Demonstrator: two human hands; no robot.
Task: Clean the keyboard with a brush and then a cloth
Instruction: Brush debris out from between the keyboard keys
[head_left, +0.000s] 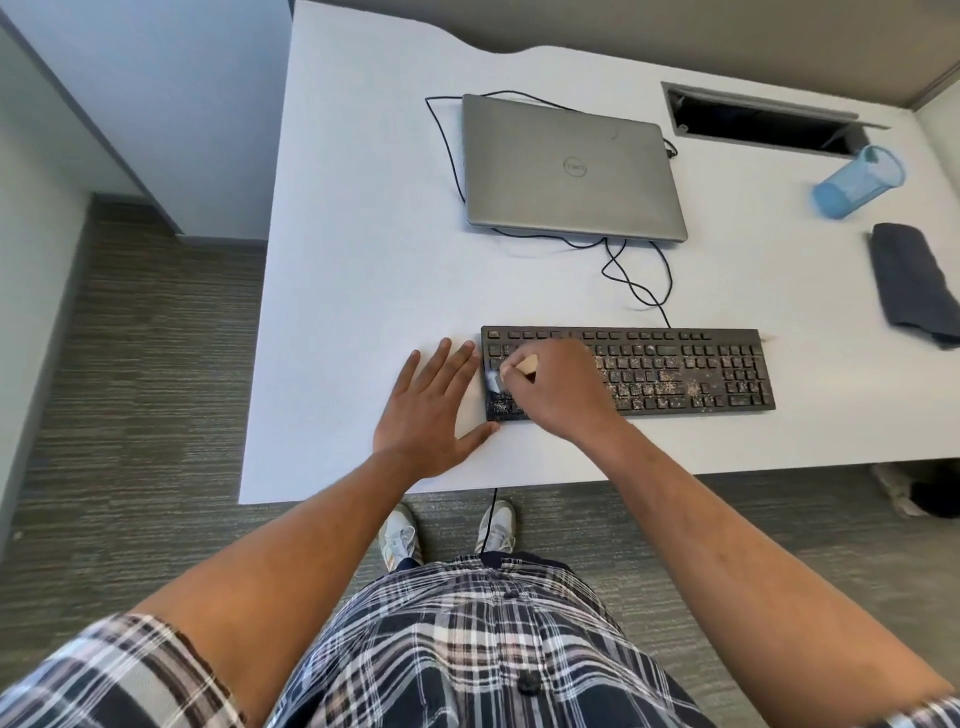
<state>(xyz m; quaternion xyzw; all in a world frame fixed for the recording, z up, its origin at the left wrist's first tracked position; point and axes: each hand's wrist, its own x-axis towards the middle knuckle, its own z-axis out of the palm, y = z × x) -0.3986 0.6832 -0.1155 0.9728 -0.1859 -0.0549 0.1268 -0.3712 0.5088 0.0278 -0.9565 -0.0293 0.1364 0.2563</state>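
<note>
A black keyboard lies on the white desk, its keys speckled with pale crumbs, most thickly in the middle and right. My right hand grips a small brush with a light wooden handle; the brush's whitish bristles touch the keys at the keyboard's left end. My left hand lies flat on the desk with fingers spread, its fingertips and thumb against the keyboard's left edge. A folded dark grey cloth rests at the desk's right side.
A closed grey laptop sits behind the keyboard with black cables looping between them. A blue mesh cup lies tipped at the far right, near an open cable slot. Carpeted floor lies to the left of the desk.
</note>
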